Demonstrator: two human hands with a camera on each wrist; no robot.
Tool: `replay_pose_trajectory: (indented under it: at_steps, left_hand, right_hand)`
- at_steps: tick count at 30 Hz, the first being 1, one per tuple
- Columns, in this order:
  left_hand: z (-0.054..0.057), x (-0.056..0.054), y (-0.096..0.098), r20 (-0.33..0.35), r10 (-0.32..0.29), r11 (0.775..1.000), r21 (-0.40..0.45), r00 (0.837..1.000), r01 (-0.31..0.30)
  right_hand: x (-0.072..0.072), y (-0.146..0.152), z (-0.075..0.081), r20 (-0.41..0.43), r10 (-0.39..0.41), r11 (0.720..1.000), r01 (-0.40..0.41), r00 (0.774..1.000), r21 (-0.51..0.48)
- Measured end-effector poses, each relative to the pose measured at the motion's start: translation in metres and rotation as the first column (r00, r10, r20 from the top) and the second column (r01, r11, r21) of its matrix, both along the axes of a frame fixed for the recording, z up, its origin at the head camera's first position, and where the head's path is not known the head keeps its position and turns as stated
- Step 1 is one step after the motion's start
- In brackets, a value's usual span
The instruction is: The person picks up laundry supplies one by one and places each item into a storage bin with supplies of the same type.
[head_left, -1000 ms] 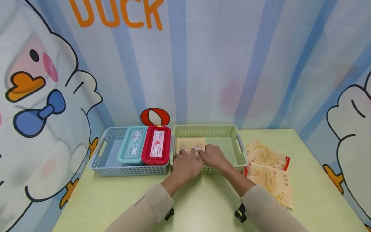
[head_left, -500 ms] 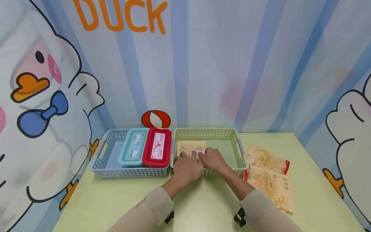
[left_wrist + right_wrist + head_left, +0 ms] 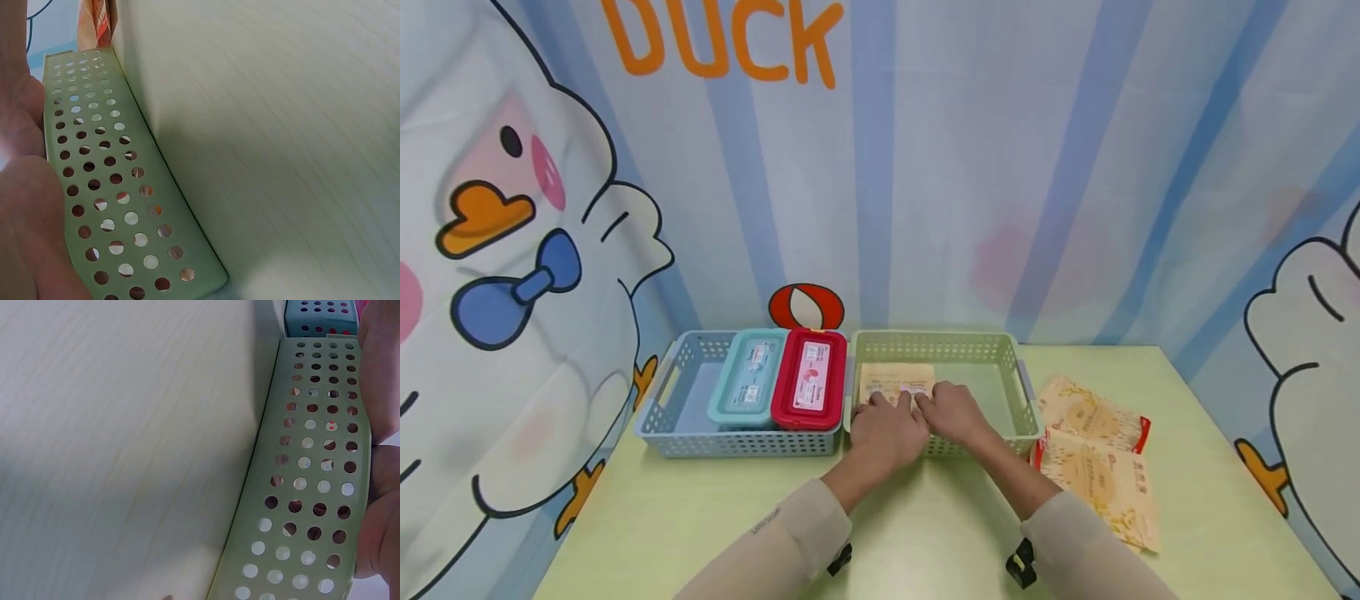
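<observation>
A beige printed food packet (image 3: 883,377) lies at the left end of the green perforated basket (image 3: 942,336). My left hand (image 3: 886,432) reaches over the basket's front rim and grips the packet's near part, fingers bent down onto it. Right beside it, my right hand (image 3: 953,412) also holds the near part of the packet, its fingers curled. The backs of both hands hide the packet's near edge and most of the fingertips. Both wrist views show the basket's front wall (image 3: 180,219) with the hands at its rim, and the packet itself is not clearly visible there.
To the left stands a blue basket (image 3: 737,444) holding a teal lidded box (image 3: 748,379) and a red lidded box (image 3: 808,379). Two beige packets with red ends, a rear one (image 3: 1090,412) and a front one (image 3: 1108,483), lie overlapping on the table (image 3: 940,533) at the right.
The head view has shifted slightly. Both hands stay at the same place on the packet, and the baskets and other packets have not visibly moved.
</observation>
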State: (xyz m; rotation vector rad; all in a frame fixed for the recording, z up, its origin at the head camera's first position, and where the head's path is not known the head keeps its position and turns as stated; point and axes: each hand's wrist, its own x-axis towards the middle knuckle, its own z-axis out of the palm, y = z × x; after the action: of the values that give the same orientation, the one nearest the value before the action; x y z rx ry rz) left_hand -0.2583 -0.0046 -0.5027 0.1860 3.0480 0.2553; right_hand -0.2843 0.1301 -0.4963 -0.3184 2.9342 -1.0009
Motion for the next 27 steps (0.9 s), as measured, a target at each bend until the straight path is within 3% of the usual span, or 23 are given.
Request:
replay_pose_trajectory:
  at_steps: [10,27]
  left_hand:
    - [0.000,0.001,0.000,0.030,-0.009,1.000,0.007,1.000,0.008]
    - [0.015,0.002,-0.002,0.015,-0.028,0.998,0.061,0.999,0.027]
  right_hand:
    - [0.002,0.005,-0.002,0.030,0.015,1.000,-0.014,0.999,-0.023]
    - [-0.003,0.010,0.007,0.074,0.063,0.998,-0.063,0.995,-0.004]
